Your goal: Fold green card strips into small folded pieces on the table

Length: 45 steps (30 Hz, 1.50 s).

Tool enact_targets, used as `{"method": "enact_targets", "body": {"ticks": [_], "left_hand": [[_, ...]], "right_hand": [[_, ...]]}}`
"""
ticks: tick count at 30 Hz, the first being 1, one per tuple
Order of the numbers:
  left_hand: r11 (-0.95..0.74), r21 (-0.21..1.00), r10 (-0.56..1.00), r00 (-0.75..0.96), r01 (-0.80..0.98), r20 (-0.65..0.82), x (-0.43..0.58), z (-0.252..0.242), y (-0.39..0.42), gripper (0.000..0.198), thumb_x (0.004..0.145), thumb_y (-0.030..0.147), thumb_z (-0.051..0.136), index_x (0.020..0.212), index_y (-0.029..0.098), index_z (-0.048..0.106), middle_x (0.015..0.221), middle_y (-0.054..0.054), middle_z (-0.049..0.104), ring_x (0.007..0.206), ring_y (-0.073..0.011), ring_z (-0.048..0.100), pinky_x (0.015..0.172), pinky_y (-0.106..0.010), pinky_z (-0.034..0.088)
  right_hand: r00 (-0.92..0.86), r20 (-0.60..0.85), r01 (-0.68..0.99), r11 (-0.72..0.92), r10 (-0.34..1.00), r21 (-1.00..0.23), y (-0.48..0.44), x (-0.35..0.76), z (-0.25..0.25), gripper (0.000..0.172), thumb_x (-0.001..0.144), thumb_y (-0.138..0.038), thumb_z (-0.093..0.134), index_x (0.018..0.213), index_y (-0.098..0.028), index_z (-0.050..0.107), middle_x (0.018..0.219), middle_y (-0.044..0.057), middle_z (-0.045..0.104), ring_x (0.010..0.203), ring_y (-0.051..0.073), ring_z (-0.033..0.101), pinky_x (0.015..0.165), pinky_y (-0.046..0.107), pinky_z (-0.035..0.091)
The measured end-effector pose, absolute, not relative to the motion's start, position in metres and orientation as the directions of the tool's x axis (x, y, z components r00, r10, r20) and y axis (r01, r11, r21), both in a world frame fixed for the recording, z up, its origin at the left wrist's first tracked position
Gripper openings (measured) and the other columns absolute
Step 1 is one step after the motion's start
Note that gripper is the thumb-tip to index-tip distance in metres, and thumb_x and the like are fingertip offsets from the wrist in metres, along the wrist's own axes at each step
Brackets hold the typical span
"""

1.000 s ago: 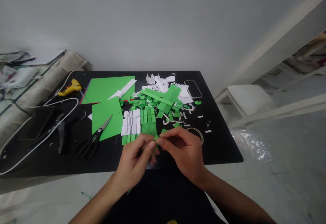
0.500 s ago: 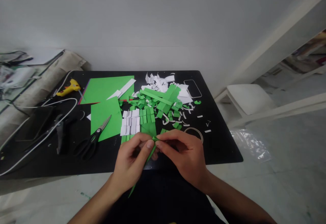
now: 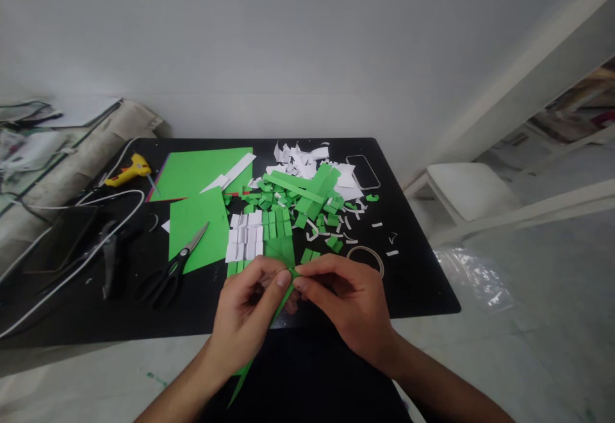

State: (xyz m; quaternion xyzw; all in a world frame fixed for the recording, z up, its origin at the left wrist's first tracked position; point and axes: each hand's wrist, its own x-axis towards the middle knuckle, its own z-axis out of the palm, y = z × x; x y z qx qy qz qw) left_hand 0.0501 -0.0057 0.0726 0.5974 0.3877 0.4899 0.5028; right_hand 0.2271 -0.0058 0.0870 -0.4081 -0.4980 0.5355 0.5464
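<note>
Both hands meet over the near edge of a black table [image 3: 423, 288]. My left hand [image 3: 250, 314] and my right hand [image 3: 343, 301] pinch the top of a long green paper strip [image 3: 281, 301]; its lower end [image 3: 239, 389] hangs below the left hand toward my lap. Just beyond the fingertips lies a grid of small green and white folded paper pieces [image 3: 262, 234].
A pile of green strips and white scraps [image 3: 307, 186] lies mid-table. Green paper sheets [image 3: 202, 170] and black scissors [image 3: 173, 269] are left of it. A yellow glue gun [image 3: 127, 171], white cable [image 3: 72, 269], tape roll [image 3: 366, 257], phone [image 3: 364, 172]. A white stool [image 3: 466, 189] stands right.
The green strip hangs lower below my left hand than before. Both hands stay pinched together and sit slightly lower in the picture as the view shifted.
</note>
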Motion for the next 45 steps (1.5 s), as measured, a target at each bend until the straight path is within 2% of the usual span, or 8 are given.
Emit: {"method": "enact_targets", "body": {"ticks": [6, 10, 16, 23, 33, 40, 45], "left_hand": [[-0.162, 0.986, 0.960, 0.222, -0.043, 0.168, 0.048, 0.073, -0.007, 0.018, 0.107, 0.026, 0.061, 0.092, 0.021, 0.068, 0.069, 0.002, 0.073, 0.062, -0.0107, 0.070, 0.063, -0.019, 0.055], [-0.110, 0.993, 0.968, 0.222, -0.049, 0.118, 0.048, 0.076, -0.006, 0.019, 0.106, 0.027, 0.063, 0.090, 0.020, 0.069, 0.068, 0.001, 0.074, 0.062, -0.0112, 0.070, 0.062, -0.020, 0.055], [-0.054, 0.997, 0.985, 0.161, -0.063, 0.064, 0.048, 0.079, -0.003, 0.011, 0.098, 0.028, 0.074, 0.090, 0.021, 0.077, 0.075, 0.000, 0.077, 0.067, -0.0125, 0.071, 0.064, -0.020, 0.056], [-0.010, 0.998, 0.996, 0.084, -0.060, 0.015, 0.049, 0.079, -0.001, 0.015, 0.090, 0.031, 0.081, 0.080, 0.020, 0.079, 0.069, -0.002, 0.073, 0.063, -0.0140, 0.065, 0.056, -0.022, 0.051], [-0.067, 0.995, 0.997, 0.034, -0.074, 0.070, 0.058, 0.085, 0.001, 0.010, 0.088, 0.020, 0.080, 0.078, 0.022, 0.080, 0.071, 0.000, 0.076, 0.063, -0.0139, 0.071, 0.060, -0.022, 0.058], [-0.042, 0.997, 0.997, 0.057, -0.071, 0.046, 0.053, 0.084, 0.002, 0.007, 0.088, 0.021, 0.080, 0.082, 0.021, 0.081, 0.071, 0.000, 0.075, 0.063, -0.0127, 0.069, 0.060, -0.020, 0.056], [-0.038, 0.998, 0.998, 0.054, -0.052, 0.040, 0.050, 0.082, 0.005, 0.012, 0.088, 0.025, 0.081, 0.078, 0.020, 0.077, 0.067, 0.000, 0.071, 0.060, -0.0114, 0.061, 0.055, -0.019, 0.049]], "right_hand": [[-0.140, 0.076, -0.208, 0.046, 0.987, -0.977, -0.003, 0.233, 0.087, 0.022, 0.083, -0.017, 0.088, 0.100, -0.029, 0.086, 0.085, -0.001, 0.084, 0.077, 0.014, 0.081, 0.075, 0.021, 0.066], [-0.175, 0.080, -0.207, 0.043, 0.981, -0.977, -0.001, 0.235, 0.087, 0.018, 0.084, -0.016, 0.088, 0.098, -0.028, 0.087, 0.084, -0.001, 0.084, 0.076, 0.014, 0.081, 0.073, 0.021, 0.065], [-0.174, 0.092, -0.227, 0.051, 0.980, -0.972, -0.002, 0.234, 0.086, 0.015, 0.086, -0.017, 0.086, 0.096, -0.027, 0.087, 0.086, 0.000, 0.083, 0.077, 0.014, 0.081, 0.074, 0.024, 0.067], [-0.129, 0.088, -0.179, 0.065, 0.988, -0.982, -0.005, 0.232, 0.084, 0.011, 0.085, -0.018, 0.086, 0.094, -0.025, 0.086, 0.086, 0.001, 0.083, 0.077, 0.015, 0.080, 0.073, 0.025, 0.067], [-0.092, 0.083, -0.167, 0.067, 0.992, -0.984, -0.006, 0.229, 0.085, 0.011, 0.085, -0.018, 0.084, 0.093, -0.025, 0.086, 0.087, 0.002, 0.083, 0.075, 0.016, 0.079, 0.073, 0.027, 0.068], [-0.100, 0.081, -0.170, 0.063, 0.992, -0.983, -0.005, 0.229, 0.084, 0.010, 0.086, -0.020, 0.084, 0.094, -0.025, 0.085, 0.087, 0.002, 0.083, 0.076, 0.016, 0.078, 0.072, 0.026, 0.067], [-0.099, 0.072, -0.155, 0.056, 0.992, -0.986, -0.004, 0.228, 0.083, 0.011, 0.085, -0.021, 0.084, 0.095, -0.026, 0.086, 0.088, 0.002, 0.083, 0.077, 0.016, 0.078, 0.072, 0.028, 0.067]]}}
